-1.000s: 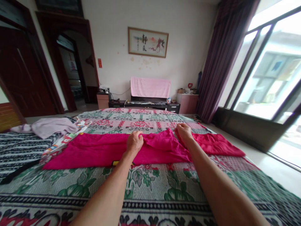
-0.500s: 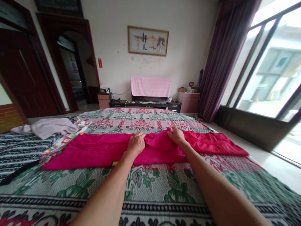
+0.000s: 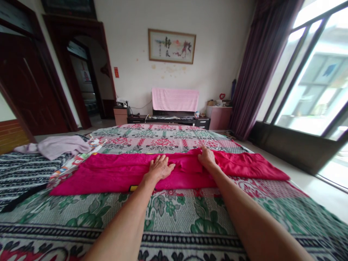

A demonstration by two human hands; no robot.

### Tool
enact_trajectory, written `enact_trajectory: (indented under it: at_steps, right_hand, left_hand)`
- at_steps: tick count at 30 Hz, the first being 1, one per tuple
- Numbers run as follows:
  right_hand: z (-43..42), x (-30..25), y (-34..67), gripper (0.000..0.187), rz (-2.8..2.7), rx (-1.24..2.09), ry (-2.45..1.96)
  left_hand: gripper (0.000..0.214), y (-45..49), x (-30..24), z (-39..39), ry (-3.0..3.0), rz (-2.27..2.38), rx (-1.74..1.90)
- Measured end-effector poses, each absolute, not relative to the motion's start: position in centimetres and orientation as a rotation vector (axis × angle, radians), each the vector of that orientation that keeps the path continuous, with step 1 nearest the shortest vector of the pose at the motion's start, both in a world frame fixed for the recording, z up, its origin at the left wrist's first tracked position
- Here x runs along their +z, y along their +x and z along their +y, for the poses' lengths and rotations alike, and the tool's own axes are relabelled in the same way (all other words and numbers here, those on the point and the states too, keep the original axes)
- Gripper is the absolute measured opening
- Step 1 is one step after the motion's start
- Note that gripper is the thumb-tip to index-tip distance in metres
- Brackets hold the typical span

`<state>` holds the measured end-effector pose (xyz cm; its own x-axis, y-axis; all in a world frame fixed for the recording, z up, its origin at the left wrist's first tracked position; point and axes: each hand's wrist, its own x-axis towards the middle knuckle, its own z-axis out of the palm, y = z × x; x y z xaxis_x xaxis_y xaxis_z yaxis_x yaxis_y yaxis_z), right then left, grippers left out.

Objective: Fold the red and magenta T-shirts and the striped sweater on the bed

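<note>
A long bright pink garment [image 3: 108,172] lies folded into a strip across the bed, with a redder part [image 3: 250,165] at its right end. Its exact kind cannot be made out. My left hand [image 3: 160,167] rests flat on the middle of the pink cloth, fingers spread. To its right, my right hand [image 3: 207,158] has its fingers closed on the cloth near the far edge, where the pink meets the red. A small black and yellow patch [image 3: 133,188] shows at the near edge.
A patterned blanket [image 3: 174,221] covers the bed. On the left lie a striped black-and-white cloth [image 3: 24,174] and a pale pink cloth [image 3: 62,145]. Beyond the bed stands a low cabinet [image 3: 201,123] with a pink towel [image 3: 175,99] above it. A window [image 3: 307,83] is at right.
My left hand has opened from a grip and now lies flat on the cloth. My right hand has shifted slightly right, and the fold between the hands looks flatter.
</note>
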<state>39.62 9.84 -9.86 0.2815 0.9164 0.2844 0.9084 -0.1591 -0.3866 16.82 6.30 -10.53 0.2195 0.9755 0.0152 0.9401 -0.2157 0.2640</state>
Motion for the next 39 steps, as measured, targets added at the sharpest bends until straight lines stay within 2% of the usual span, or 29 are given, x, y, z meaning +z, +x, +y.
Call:
enact_trajectory:
  at_steps: [5, 10, 12, 15, 28, 39]
  right_hand:
    - [9.5, -9.0, 38.8, 0.043, -1.643, -0.124, -1.975]
    - [9.8, -8.3, 36.6, 0.035, -1.924, -0.174, -1.575]
    - [9.9, -9.0, 36.0, 0.034, -2.017, -0.128, -1.545]
    - [10.0, -10.4, 35.8, 0.031, -2.05, -0.087, -1.615]
    - [9.3, -11.2, 36.0, 0.029, -1.805, -0.081, -1.784]
    - [9.4, -11.2, 35.8, 0.04, -2.008, -0.079, -1.9]
  left_hand:
    - [0.065, 16.8, -10.9, 6.3, 2.279, 1.877, 0.315]
    - [0.043, 16.5, -11.1, 6.7, 2.442, 1.755, 0.678]
    - [0.033, 16.4, -11.0, 7.2, 2.473, 1.73, 0.831]
    - [0.032, 16.3, -10.4, 8.1, 2.447, 1.809, 0.944]
    - [0.023, 17.2, -11.5, 11.4, 2.393, 1.97, 0.74]
    - [0.034, 17.0, -12.2, 12.7, 2.281, 2.153, 0.738]
